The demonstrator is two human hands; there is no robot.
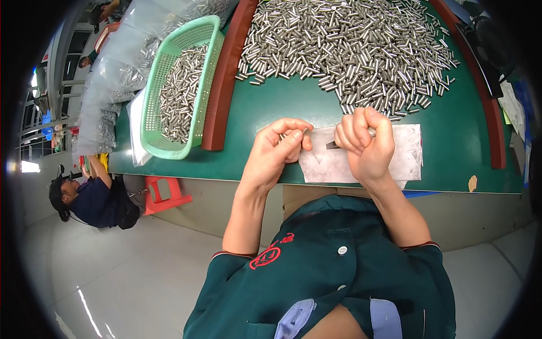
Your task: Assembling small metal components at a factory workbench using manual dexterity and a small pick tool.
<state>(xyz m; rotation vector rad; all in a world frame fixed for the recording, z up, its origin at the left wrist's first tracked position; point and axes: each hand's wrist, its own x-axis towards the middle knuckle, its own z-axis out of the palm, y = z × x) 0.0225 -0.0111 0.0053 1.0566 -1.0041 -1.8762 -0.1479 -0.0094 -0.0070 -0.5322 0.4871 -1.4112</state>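
My left hand (pixel 276 150) is closed in a pinch, with glints of small metal pins showing between its curled fingers. To its right, my right hand (pixel 367 144) is wrapped round a dark, flat-ended tool (pixel 331 145). Only the tool's short end sticks out toward my left hand, so its kind is hidden. Both hands hover at a stained white cloth or paper sheet (pixel 406 155) near the table's front edge. Just beyond them spreads a large heap of short shiny metal pins (pixel 350 48) on the green table top (pixel 282 101).
A pale green plastic basket (pixel 149 121) of similar pins stands at left, beside a dark red bar (pixel 226 85). Another red bar (pixel 492 113) borders the right side. Filled clear bags (pixel 107 85) line the far left. A person (pixel 93 198) sits beyond a red stool (pixel 164 195).
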